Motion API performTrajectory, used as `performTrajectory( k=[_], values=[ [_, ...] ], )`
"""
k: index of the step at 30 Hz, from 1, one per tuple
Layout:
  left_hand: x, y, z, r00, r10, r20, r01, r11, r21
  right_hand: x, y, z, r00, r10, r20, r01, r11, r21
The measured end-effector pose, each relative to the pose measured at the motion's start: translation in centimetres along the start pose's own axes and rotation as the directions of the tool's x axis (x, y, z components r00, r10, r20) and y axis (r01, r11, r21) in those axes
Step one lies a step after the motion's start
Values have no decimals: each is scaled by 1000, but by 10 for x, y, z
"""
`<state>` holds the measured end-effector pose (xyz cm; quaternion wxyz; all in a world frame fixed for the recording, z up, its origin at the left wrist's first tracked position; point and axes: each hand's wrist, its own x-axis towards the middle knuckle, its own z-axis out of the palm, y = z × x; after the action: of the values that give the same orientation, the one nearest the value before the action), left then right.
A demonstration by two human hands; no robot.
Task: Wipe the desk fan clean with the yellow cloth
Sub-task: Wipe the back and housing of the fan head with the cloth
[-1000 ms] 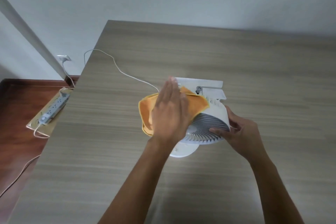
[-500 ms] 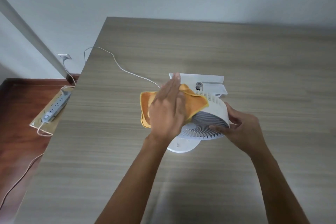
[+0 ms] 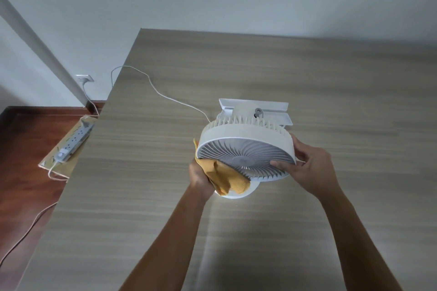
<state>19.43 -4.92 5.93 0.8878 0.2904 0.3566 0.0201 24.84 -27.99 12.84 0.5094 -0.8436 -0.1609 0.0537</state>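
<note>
Yellow cloth (image 3: 227,178) gripped by left hand (image 3: 201,178) under fan (image 3: 246,149); right hand (image 3: 307,168) clasps rim.

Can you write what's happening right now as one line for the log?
step: wiping | left hand: presses yellow cloth on fan's lower-left rim | right hand: steadies desk fan | table

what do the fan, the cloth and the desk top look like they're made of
Desk fan: likely matte white moulded plastic, thin vanes. Yellow cloth: soft fabric, perhaps microfibre; it bunches in the left hand. Desk top: wood-grain finish, probably laminate, with very even streaks.
</note>
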Motion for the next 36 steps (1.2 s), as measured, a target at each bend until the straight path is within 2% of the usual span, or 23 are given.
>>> performTrajectory(
  k=[2,7,9,11,12,14,15,17,19,21,23,25,26,28,30,31,32,33,34,35,36],
  values=[
    [0,-2,0,997,-72,14,72,997,-20,-1,-2,0,1000,3,-2,-4,1000,-21],
    [-11,22,11,995,28,-99,-20,996,86,5,-3,1,1000,8,-8,-9,999,-50],
    [-15,30,17,983,108,-148,-81,981,174,6,-3,2,1000,14,1,-14,998,-58],
    [-21,37,25,939,286,-193,-187,892,411,6,-3,2,1000,20,14,-19,996,-82],
    [-23,40,28,903,396,-163,-262,812,521,6,-3,3,1000,18,16,-17,995,-95],
    [-30,42,38,841,541,-4,-397,622,674,6,-2,3,1000,10,13,-9,995,-100],
    [-35,42,43,796,601,76,-447,498,743,5,-2,3,1000,8,12,-7,995,-96],
    [-45,41,58,648,722,244,-502,163,849,5,-3,4,1000,6,15,-4,996,-92],
    [-54,38,78,494,758,426,-536,-120,835,4,-4,4,1000,-1,9,2,996,-89],
    [-60,32,96,413,697,587,-525,-344,778,5,-3,4,1000,6,-5,-7,996,-86],
    [-66,23,114,432,578,692,-470,-510,720,5,-1,3,1000,19,-17,-21,995,-101],
    [-74,11,129,495,414,764,-403,-669,624,6,-2,4,1000,4,-29,-8,989,-151],
    [-76,3,133,525,346,778,-388,-716,581,5,-3,4,999,-11,-40,3,981,-196],
    [-79,-5,138,542,284,791,-399,-741,540,2,-5,4,998,-33,-60,14,955,-297],
    [-83,0,140,495,319,808,-488,-668,562,0,-5,4,997,-26,-67,4,952,-306],
    [-86,7,139,469,366,804,-598,-538,594,-1,-8,3,999,9,-40,-19,962,-272],
    [-91,18,139,476,403,782,-713,-344,611,-3,-12,-1,999,49,21,-43,970,-239],
    [-95,30,134,490,422,762,-792,-150,592,-5,-15,-5,989,91,114,-67,978,-199],
    [-99,45,126,495,453,742,-826,-20,563,-7,-19,-11,969,131,208,-100,984,-150],
    [-99,59,116,493,503,710,-836,46,547,-8,-21,-18,953,161,257,-138,985,-105],
    [-98,75,102,490,557,671,-841,99,532,-10,-25,-27,953,183,241,-172,983,-65]
  ],
)
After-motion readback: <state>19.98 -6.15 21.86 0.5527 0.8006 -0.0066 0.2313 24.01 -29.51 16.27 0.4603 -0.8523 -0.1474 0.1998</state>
